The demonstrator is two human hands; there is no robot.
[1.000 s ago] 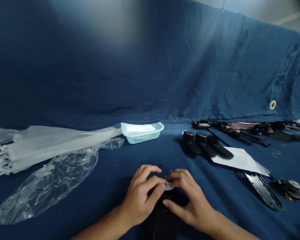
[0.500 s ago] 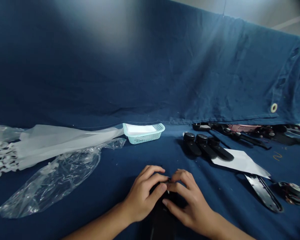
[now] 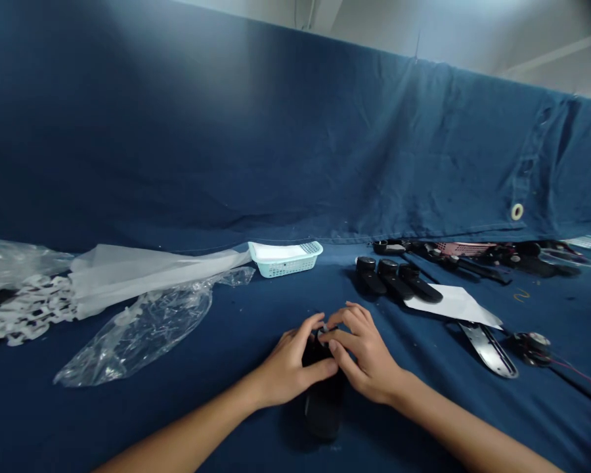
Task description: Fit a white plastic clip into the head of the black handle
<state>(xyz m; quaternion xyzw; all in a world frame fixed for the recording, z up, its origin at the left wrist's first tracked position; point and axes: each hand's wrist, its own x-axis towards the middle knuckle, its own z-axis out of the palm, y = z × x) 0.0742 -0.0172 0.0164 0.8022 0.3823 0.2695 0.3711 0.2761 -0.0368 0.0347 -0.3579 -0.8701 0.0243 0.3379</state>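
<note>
A long black handle-shaped device (image 3: pixel 324 410) with a rounded near end lies on the blue cloth in front of me. My left hand (image 3: pixel 295 368) wraps round its far end, thumb across the top and index finger on the far side. From the other side my right hand (image 3: pixel 359 351) curls its fingers and thumb over the same end. Between the fingertips shows a small greyish glint, too small to name. Most of the device's far end is hidden by my fingers.
Several similar black devices (image 3: pixel 394 284) lie to the right, one over white paper (image 3: pixel 456 305). Beyond are a shell piece (image 3: pixel 490 351) and a wired round part (image 3: pixel 534 345). A light-blue basket (image 3: pixel 288 266) stands by the blue curtain (image 3: pixel 276 151). Clear plastic bag (image 3: pixel 152 335) and white foam netting (image 3: pixel 34 309) lie left.
The view has tilted up, shifting the surroundings. My hands stay at the device's far end; the left has opened away from the right fingertips, and more of the device shows.
</note>
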